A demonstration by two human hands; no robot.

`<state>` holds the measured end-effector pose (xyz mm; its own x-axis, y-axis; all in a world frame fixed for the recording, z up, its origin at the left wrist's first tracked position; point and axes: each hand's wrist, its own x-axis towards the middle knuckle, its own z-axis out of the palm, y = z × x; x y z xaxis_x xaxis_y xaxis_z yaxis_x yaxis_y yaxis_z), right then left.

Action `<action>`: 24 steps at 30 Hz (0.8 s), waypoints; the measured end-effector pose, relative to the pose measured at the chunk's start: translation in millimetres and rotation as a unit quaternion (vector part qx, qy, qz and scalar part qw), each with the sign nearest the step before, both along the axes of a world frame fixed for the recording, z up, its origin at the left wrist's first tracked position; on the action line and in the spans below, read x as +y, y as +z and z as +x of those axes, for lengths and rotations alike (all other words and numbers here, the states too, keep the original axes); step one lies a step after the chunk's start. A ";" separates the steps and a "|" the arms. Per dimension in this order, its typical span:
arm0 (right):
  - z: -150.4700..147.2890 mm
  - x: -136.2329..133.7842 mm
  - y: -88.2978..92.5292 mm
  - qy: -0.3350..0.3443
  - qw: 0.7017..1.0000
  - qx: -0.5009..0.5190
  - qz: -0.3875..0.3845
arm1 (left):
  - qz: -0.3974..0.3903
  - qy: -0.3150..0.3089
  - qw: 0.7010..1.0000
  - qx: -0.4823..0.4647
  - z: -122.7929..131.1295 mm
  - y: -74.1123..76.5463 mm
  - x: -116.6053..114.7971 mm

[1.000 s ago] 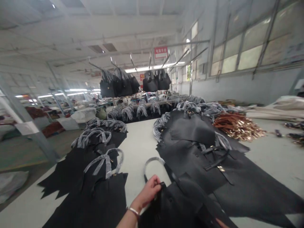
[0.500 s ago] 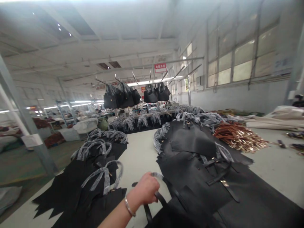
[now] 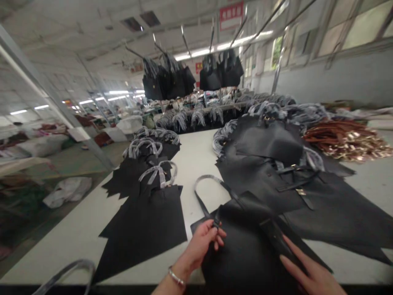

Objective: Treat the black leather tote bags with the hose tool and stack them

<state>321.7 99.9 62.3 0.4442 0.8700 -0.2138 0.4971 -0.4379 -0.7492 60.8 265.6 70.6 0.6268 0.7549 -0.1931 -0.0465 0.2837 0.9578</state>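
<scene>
Directly in front of me a black bag panel (image 3: 242,246) lies on the table, its looped handle (image 3: 208,177) partly wrapped in clear film. My left hand (image 3: 205,241), with a bracelet at the wrist, pinches the lower end of this handle at the panel's top edge. At the lower right, my right hand (image 3: 310,268) has thumb and fingers on either side of a long black strap (image 3: 278,237), which lies slanted over the panel. The strap's lower end is hidden by the hand and blur.
Stacked black bag panels with wrapped handles lie on the left (image 3: 153,221) and right (image 3: 264,143) of the pale table (image 3: 193,151). Brown straps with gold hardware (image 3: 346,139) are heaped far right. Black bags (image 3: 167,80) hang from a rack behind.
My view has tilted down. My left hand has moved from the handle's loop to its lower end, the panel now lies flatter, and my right hand has come into view on the strap.
</scene>
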 end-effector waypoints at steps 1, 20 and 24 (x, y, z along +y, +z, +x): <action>-5.1 0.5 8.8 -0.005 1.000 0.020 -0.020 | -0.005 0.042 0.999 -0.020 4.2 -6.2 -8.3; -51.1 59.5 68.8 0.166 0.936 0.300 -0.079 | -0.123 0.178 0.962 -0.166 30.2 -38.5 -44.3; -51.8 56.3 65.6 0.173 0.928 0.311 -0.110 | -0.213 0.186 0.941 -0.184 29.8 -37.9 -46.1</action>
